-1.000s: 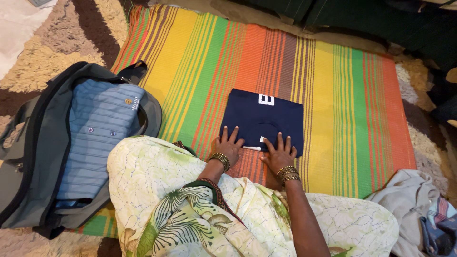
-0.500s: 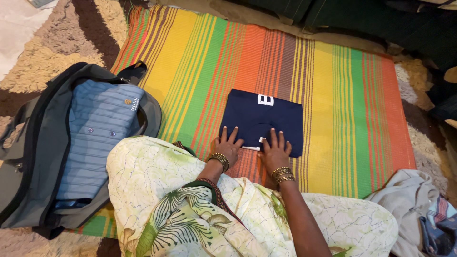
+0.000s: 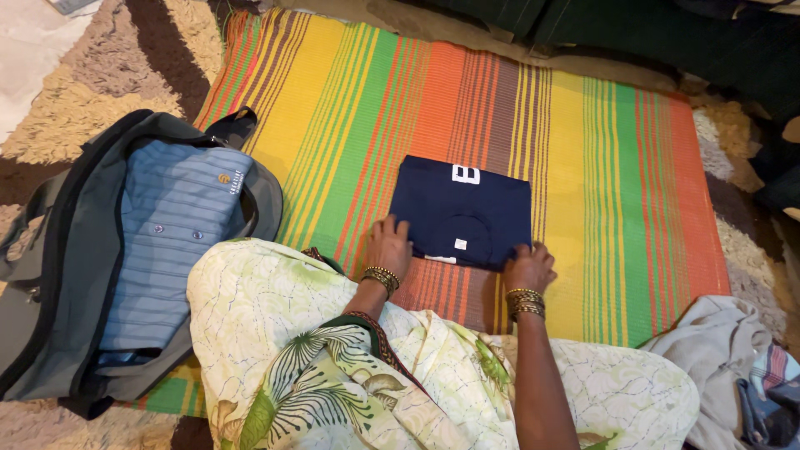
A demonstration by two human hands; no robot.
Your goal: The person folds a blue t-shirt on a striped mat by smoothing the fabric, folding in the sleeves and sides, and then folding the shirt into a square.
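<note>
Head view: left hand (image 3: 388, 243) and right hand (image 3: 527, 268) gripping near corners of folded navy T-shirt (image 3: 462, 208) on striped mat (image 3: 350, 108).

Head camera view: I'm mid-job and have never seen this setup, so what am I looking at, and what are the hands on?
There is no machine here. One camera sits on a person's head and looks down over their lap at their own two bare hands. On the floor lies a striped mat. On it is a folded navy garment. The left hand grips its near left corner, the right hand its near right corner. To the left, an open grey bag holds a folded blue striped shirt. Loose clothes lie at the lower right.
</note>
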